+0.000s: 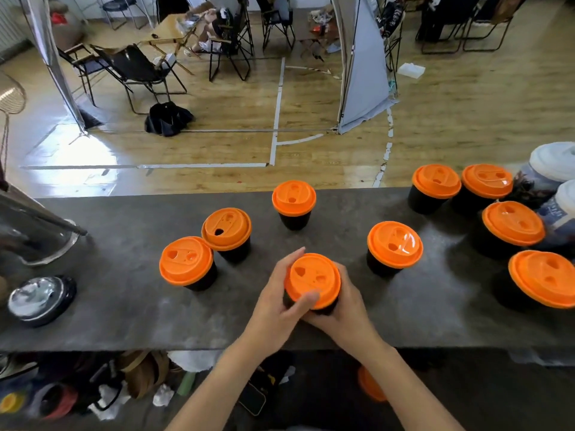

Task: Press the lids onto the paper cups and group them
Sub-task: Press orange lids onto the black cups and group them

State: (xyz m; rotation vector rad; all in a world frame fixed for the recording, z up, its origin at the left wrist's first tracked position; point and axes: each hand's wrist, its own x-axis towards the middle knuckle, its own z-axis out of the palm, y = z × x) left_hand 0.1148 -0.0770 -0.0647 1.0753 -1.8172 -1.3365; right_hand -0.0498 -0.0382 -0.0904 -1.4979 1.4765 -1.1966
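A black paper cup with an orange lid (pixel 312 279) stands near the front of the grey counter (pixel 124 306). My left hand (pixel 280 301) wraps its left side, thumb lying on the lid's near rim. My right hand (pixel 345 303) grips the cup's right side from below the lid. Two lidded cups (pixel 186 261) (pixel 226 229) stand together to the left, one (pixel 294 199) at the back middle, one (pixel 394 244) to the right. Several more lidded cups (pixel 513 223) are grouped at the far right.
A glossy black round lid (pixel 40 298) and a metal vessel (pixel 34 234) sit at the counter's left end. White-lidded jars (pixel 552 164) stand at the far right. Clutter lies on the floor below the counter's front edge; chairs stand beyond it.
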